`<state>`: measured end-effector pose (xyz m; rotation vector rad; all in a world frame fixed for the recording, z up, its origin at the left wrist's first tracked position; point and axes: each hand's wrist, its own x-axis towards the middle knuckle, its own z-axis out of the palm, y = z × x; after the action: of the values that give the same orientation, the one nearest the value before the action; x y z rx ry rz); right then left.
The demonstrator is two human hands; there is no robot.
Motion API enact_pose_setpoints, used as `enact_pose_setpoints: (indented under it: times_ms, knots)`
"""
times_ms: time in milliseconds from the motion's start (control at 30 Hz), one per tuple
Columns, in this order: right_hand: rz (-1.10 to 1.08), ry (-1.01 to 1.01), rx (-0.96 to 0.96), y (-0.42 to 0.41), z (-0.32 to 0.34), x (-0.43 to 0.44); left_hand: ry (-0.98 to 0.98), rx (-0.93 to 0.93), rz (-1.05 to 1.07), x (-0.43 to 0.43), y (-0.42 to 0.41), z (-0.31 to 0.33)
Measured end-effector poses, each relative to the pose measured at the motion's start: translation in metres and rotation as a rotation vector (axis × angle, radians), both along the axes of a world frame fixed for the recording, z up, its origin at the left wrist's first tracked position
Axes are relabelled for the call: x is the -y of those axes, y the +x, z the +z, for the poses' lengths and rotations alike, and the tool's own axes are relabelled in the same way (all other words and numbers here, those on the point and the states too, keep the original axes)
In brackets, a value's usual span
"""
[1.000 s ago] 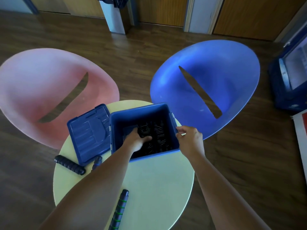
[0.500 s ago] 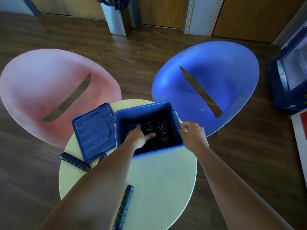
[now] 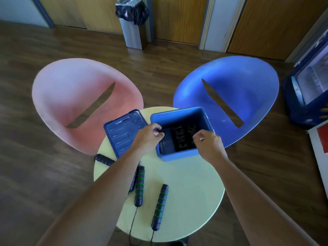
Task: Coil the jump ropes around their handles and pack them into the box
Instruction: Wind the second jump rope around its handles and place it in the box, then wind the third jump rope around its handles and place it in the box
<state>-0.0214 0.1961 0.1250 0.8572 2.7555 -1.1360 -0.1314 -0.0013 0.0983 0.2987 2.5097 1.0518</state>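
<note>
Dark wooden flooring surrounds a round pale-yellow desk (image 3: 186,183), with a pink chair (image 3: 74,96) and a blue chair (image 3: 239,82) behind it. At the desk's far edge sits the open blue box (image 3: 177,155), with dark coiled ropes (image 3: 184,137) lying in its right half. Its lid (image 3: 122,134) lies just beside it on the left. The left hand (image 3: 149,137) has its grip curled over the box's left wall, pinching it. The right hand (image 3: 207,144) is at the near right corner with fingers curled; whether its grip holds the rim cannot be told. Nearer the person, two green-ringed handles (image 3: 159,206) lie side by side on the desk, their cords trailing off the near edge. A black handle (image 3: 103,159) lies by the left edge.
</note>
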Motion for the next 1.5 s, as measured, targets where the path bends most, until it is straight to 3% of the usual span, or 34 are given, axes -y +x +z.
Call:
enact_pose_setpoints:
  times_ms: [167, 400, 633, 833, 967, 1100, 1267, 1500]
  knots:
    - [-0.058, 0.042, 0.064, 0.029, 0.005, 0.061, 0.003, 0.021, -0.051, 0.073, 0.016, 0.005]
    - [-0.164, -0.088, 0.104, 0.085, -0.047, 0.141, -0.049, 0.196, -0.115, 0.144, 0.062, -0.04]
    - [-0.195, -0.204, 0.317, 0.125, -0.114, 0.192, -0.176, 0.236, -0.221, 0.146, 0.121, -0.087]
    - [-0.248, -0.187, 0.334, 0.131, -0.141, 0.206, -0.327, 0.104, -0.213, 0.13, 0.135, -0.11]
    - [-0.328, -0.311, 0.327, 0.135, -0.146, 0.201, -0.326, 0.079, -0.14, 0.122, 0.141, -0.11]
    - [-0.472, -0.578, 0.226, 0.139, -0.138, 0.196, -0.157, 0.187, -0.067, 0.124, 0.144, -0.095]
    - [-0.597, -0.848, -0.084, 0.134, -0.096, 0.188, 0.118, 0.28, -0.023, 0.127, 0.149, -0.047]
    - [-0.648, -1.086, -0.361, 0.119, -0.009, 0.191, 0.364, 0.222, -0.06, 0.12, 0.153, 0.052]
